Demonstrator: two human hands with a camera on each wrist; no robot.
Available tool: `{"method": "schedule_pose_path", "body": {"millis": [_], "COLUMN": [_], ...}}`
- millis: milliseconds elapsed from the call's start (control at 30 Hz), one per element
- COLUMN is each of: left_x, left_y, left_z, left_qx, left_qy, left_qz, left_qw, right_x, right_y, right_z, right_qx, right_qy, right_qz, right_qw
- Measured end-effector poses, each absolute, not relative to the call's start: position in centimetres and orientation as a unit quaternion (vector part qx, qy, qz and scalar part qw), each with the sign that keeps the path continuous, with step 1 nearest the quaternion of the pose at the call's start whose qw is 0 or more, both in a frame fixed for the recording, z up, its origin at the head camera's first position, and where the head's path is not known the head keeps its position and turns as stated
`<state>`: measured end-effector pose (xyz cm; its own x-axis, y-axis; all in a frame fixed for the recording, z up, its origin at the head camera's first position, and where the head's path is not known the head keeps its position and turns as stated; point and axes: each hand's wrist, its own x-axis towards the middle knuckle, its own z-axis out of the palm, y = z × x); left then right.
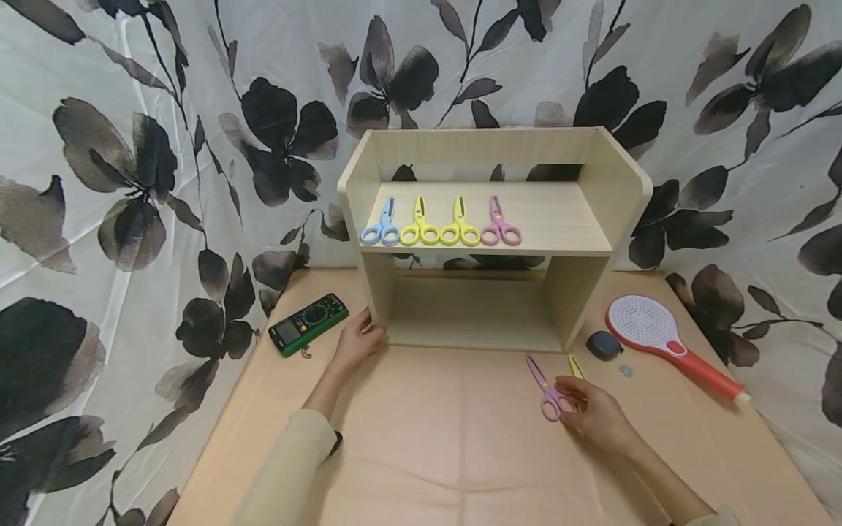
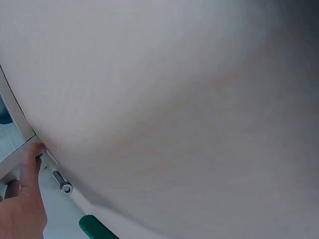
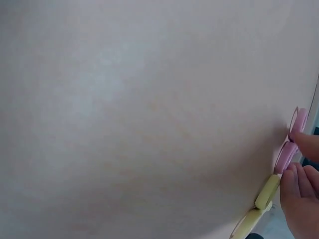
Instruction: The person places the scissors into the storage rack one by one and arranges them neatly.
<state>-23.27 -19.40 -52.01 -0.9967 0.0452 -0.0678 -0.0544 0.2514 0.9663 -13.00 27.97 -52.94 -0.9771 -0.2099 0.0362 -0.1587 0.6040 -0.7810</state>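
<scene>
In the head view my right hand (image 1: 595, 413) pinches the handle loops of pink scissors (image 1: 551, 402), their blades pointing up and left over the tabletop. Yellow scissors (image 1: 576, 367) lie partly hidden behind that hand; the right wrist view shows their loops (image 3: 268, 191) beside the pink ones. My left hand (image 1: 360, 341) rests against the lower left front corner of a light wooden shelf (image 1: 480, 252). Thumb and fingers touch its side panel (image 2: 15, 159). Along the upper board's front edge stand blue scissors (image 1: 384, 226), two yellow pairs (image 1: 419, 223) and another pink pair (image 1: 498, 223).
A green and black multimeter (image 1: 308, 325) lies left of the shelf, near a small metal bolt (image 2: 64, 184). On the right are a dark rounded box (image 1: 604, 345), a small translucent disc (image 1: 626, 370) and a red-handled paddle (image 1: 671, 343). Floral cloth (image 1: 283, 139) hangs behind.
</scene>
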Motion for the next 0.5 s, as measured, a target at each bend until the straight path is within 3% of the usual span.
{"method": "schedule_pose_path", "body": {"millis": [133,500], "left_x": [-23.25,-23.24], "left_y": [-19.46,-19.38], "left_z": [-52.17,-51.92], "left_qx": [0.006,0.003], "left_qy": [0.788,0.789], "left_qz": [0.615,0.613], "left_qw": [0.042,0.038], "right_x": [-13.01,-12.95], "right_y": [27.71,27.36], "right_z": [-53.1,-53.3], "right_qx": [-0.106,-0.095], "right_qy": [0.913,0.923], "right_qz": [-0.395,-0.372], "right_qw": [0.0,-0.004]}}
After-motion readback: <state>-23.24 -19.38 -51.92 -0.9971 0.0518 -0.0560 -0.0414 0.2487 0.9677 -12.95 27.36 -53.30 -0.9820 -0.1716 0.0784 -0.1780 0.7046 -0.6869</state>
